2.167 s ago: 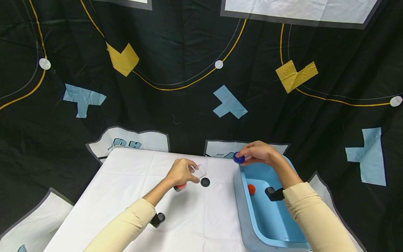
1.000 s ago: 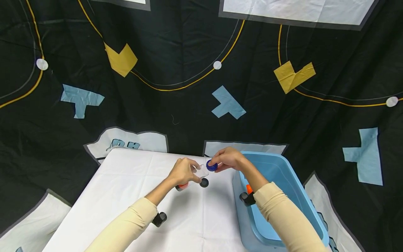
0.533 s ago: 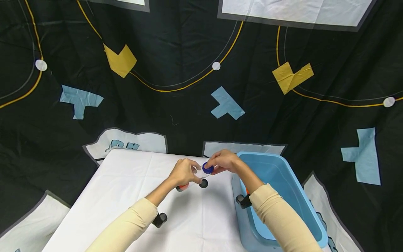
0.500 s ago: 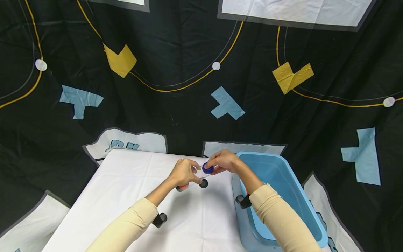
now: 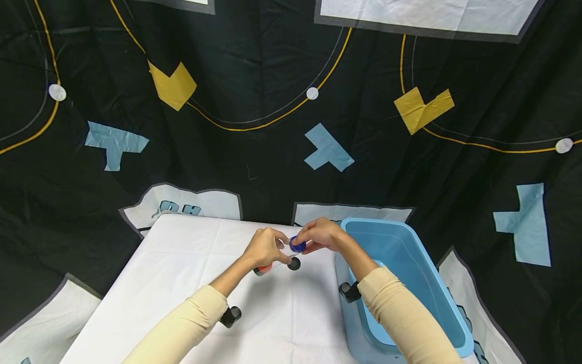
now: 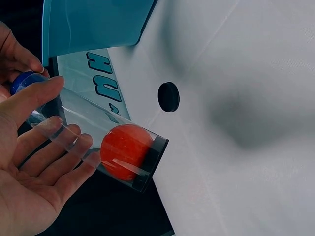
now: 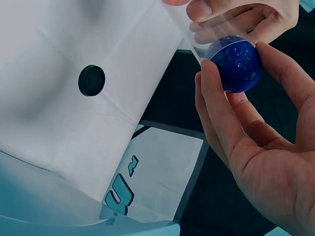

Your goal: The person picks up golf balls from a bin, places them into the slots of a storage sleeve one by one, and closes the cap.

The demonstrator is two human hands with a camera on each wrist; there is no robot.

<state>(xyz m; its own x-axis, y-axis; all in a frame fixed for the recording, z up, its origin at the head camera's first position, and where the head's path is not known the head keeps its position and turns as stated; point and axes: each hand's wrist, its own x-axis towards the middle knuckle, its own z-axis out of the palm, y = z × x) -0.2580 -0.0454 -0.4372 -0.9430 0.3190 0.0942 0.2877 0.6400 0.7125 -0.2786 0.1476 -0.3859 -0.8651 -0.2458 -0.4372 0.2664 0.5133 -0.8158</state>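
My left hand (image 5: 265, 248) grips a clear plastic tube (image 6: 88, 110), held tilted above the table. Inside, a red-orange ball (image 6: 126, 151) rests against the tube's black end cap (image 6: 151, 164). A dark blue ball (image 7: 239, 69) is pinched between the fingers and thumb of my right hand (image 5: 323, 233). In the right wrist view the ball sits right at the tube's open upper mouth, its edge overlapped by the clear wall. A loose round black cap (image 5: 294, 264) lies on the white table below the hands.
A light blue plastic bin (image 5: 349, 323) stands at the table's right side, under my right forearm, which hides part of its inside. The white-covered table (image 5: 182, 283) ends at a black cloth backdrop (image 5: 254, 192) with taped shapes.
My right hand has carried the blue ball leftward from above the bin to the tube's mouth, edging closer in the last half second. My left hand keeps holding the tube nearly still.
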